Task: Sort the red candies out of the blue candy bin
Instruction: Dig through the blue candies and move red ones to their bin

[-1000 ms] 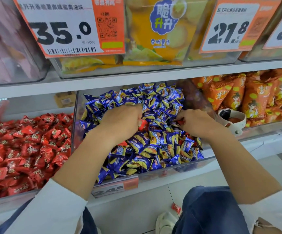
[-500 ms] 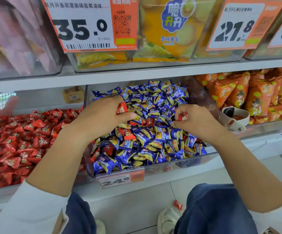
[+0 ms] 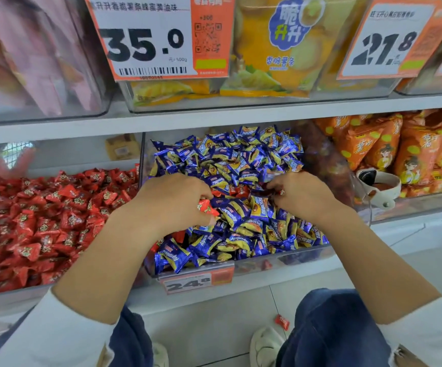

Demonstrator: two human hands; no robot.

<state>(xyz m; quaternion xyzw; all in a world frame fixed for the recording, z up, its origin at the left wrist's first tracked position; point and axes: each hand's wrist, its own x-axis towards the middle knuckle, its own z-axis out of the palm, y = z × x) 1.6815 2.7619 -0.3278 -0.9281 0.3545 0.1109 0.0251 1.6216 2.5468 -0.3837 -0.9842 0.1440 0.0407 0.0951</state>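
Note:
A clear bin on the lower shelf holds a heap of blue and yellow wrapped candies. A few red candies show in the middle of the heap between my hands. My left hand lies on the pile's left side with its fingers curled round a red candy. My right hand lies on the right side, fingers curled, and pinches a small red candy. To the left, another bin is full of red candies.
Orange snack bags fill the bin to the right, with a white scoop at its front. A price tag reading 24.8 hangs on the blue bin. One red candy lies on the tiled floor by my shoe.
Both hands have shifted within the blue pile, and the left one now holds its red candy lower and nearer the middle. The view has swung a little to the left.

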